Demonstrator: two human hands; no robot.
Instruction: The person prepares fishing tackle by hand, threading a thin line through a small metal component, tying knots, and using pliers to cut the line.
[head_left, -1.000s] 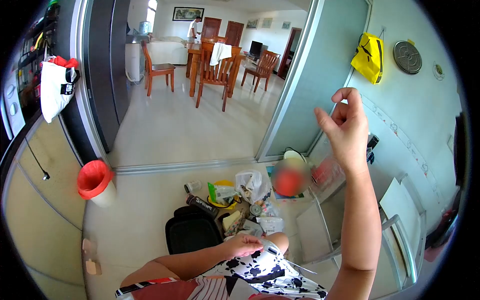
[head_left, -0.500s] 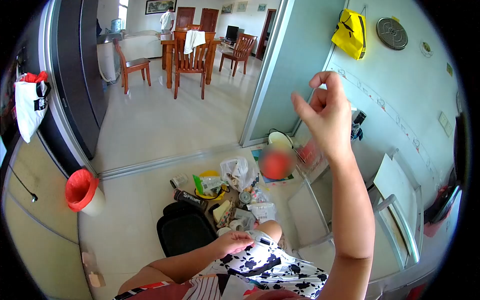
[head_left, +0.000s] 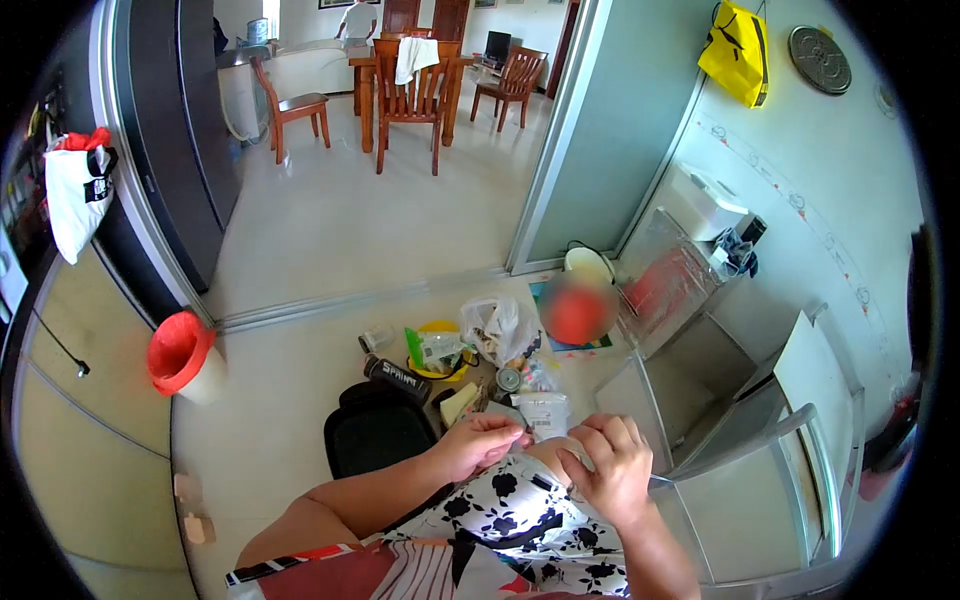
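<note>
My left hand (head_left: 482, 446) is over my lap with thumb and fingers pinched together; something small and dark may show at its fingertips, too small to name. My right hand (head_left: 612, 470) is just to the right, above my knee, its fingers curled inward; whatever they hold, if anything, is hidden. Under both hands lies white cloth with a black flower print (head_left: 510, 500), spread over my lap. Just beyond the hands, on the floor, are a white labelled packet (head_left: 543, 412), a round tin (head_left: 508, 379) and a pale yellow item (head_left: 459, 403).
A black backpack-like item (head_left: 378, 437), a dark "SPRINT" bottle (head_left: 397, 377) and a white plastic bag (head_left: 497, 329) lie ahead. The red-lined bin (head_left: 182, 353) stands left. At right are a metal-framed rack (head_left: 700, 370) and a folded chair (head_left: 800, 480). A door track (head_left: 370, 301) crosses ahead.
My right hand has come down from high at the right to beside my left hand over the lap. The left hand stays pinched. The view has tilted down and shifted slightly left.
</note>
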